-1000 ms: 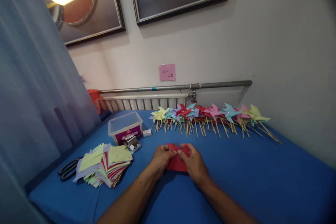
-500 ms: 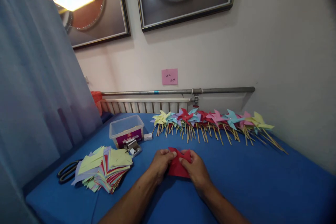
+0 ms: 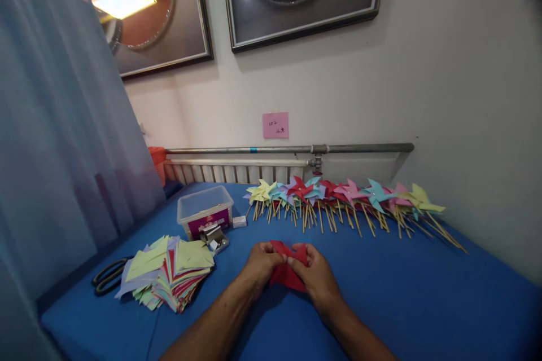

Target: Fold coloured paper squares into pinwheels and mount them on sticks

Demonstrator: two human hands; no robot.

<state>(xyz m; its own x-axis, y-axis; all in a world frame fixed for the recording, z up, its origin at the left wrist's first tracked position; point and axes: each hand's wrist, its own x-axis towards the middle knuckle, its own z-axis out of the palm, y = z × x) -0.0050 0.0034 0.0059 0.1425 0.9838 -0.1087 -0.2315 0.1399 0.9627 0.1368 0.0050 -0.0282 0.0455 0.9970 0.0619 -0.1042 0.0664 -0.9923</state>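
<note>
A sheet of red paper is held between both hands above the blue-covered table, its upper corners bent inward. My left hand pinches its left side, thumb toward the middle. On the right side, my right hand grips the same paper, fingers behind and thumb in front. The two thumb tips nearly meet at the paper's centre. Left of my hands lies a fanned stack of coloured paper with cut lines. Behind the hands, finished paper pinwheels on thin sticks lie in a row.
A clear plastic tub with a purple label stands at the back left. In front of it are a small open box of pins and a small white box. Black-handled scissors lie left of the paper stack. A blue curtain hangs at left.
My thumbs have drawn closer together at the paper's middle, and the red paper's upper corners are folded further inward. The camera view has shifted slightly.
</note>
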